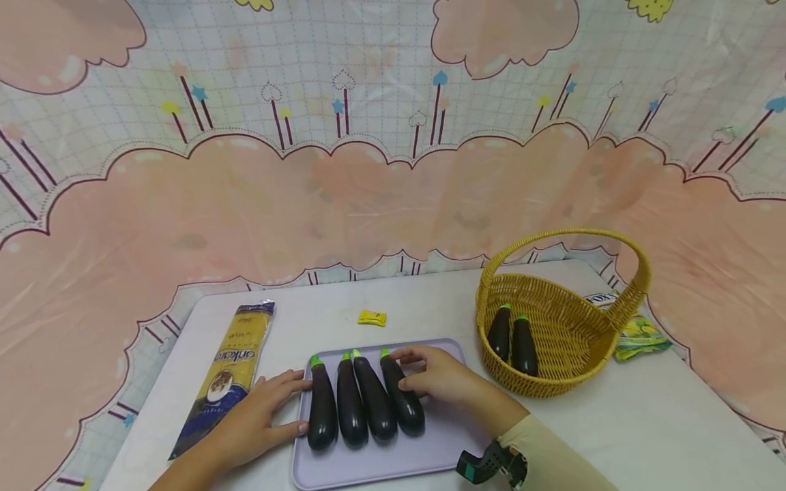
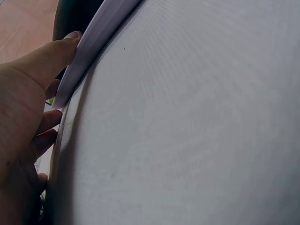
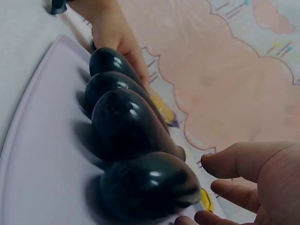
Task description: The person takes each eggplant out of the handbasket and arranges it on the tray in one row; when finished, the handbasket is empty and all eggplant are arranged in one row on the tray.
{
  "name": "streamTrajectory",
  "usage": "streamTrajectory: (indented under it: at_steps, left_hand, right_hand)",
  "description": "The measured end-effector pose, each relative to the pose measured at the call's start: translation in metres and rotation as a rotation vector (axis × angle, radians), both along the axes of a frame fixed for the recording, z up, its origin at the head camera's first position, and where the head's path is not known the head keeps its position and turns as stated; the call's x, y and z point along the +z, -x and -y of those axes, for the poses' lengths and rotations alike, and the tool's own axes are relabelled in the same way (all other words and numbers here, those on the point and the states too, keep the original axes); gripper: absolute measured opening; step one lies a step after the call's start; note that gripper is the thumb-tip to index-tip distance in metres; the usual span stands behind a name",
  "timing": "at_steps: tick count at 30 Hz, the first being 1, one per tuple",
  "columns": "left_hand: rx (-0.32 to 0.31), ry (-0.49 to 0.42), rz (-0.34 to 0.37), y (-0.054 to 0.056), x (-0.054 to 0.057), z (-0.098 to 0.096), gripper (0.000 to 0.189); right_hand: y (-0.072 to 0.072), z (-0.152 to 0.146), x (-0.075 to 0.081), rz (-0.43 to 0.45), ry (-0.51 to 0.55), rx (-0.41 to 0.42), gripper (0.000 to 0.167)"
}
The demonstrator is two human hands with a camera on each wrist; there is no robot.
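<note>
Several dark eggplants (image 1: 351,409) with green ends lie side by side on a lilac tray (image 1: 368,469). My right hand (image 1: 439,375) is at the rightmost eggplant (image 1: 404,399), its fingers near the green end and the thumb along the right side. In the right wrist view the thumb and fingers (image 3: 234,159) are spread apart beside that eggplant, not closed round it. My left hand (image 1: 264,416) is at the tray's left rim, beside the leftmost eggplant (image 1: 322,412). In the left wrist view its thumb (image 2: 70,42) touches the rim, with the fingers extended.
A wicker basket (image 1: 552,385) with a tall handle stands at the right, two eggplants (image 1: 524,344) inside. Behind it lies a green and yellow packet (image 1: 641,337). A yellow and blue pasta pack (image 1: 236,354) lies at the left; a small yellow packet (image 1: 372,318) is behind the tray.
</note>
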State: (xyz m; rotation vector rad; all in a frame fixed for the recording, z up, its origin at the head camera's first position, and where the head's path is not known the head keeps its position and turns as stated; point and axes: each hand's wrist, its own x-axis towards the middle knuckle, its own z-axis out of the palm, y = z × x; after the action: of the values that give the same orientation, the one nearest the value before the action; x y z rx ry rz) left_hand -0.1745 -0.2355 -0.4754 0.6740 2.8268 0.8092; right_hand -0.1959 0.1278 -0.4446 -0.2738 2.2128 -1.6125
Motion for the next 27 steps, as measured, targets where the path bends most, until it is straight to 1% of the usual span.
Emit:
streamTrajectory:
  at_steps: [5,12,20,24,27]
  left_hand:
    - [-0.002,-0.001,0.002,0.000,0.000,0.001,0.071]
    - [0.000,-0.007,0.011,-0.001,0.000,0.001,0.071]
    - [-0.011,-0.013,-0.012,-0.001,-0.002,0.001,0.070]
    - [-0.011,-0.011,-0.018,0.000,-0.002,0.001,0.070]
    - [-0.010,-0.011,-0.013,0.000,-0.001,0.000,0.070]
  right_hand:
    - [0.000,-0.011,0.006,-0.023,-0.025,0.012,0.049]
    - [-0.001,-0.031,0.017,-0.001,-0.017,0.049,0.048]
    - [-0.010,-0.058,0.034,-0.037,-0.043,0.072,0.050]
    - [-0.014,-0.074,0.045,-0.043,-0.057,0.078,0.049]
    - [-0.017,-0.088,0.051,-0.031,-0.052,0.074,0.049]
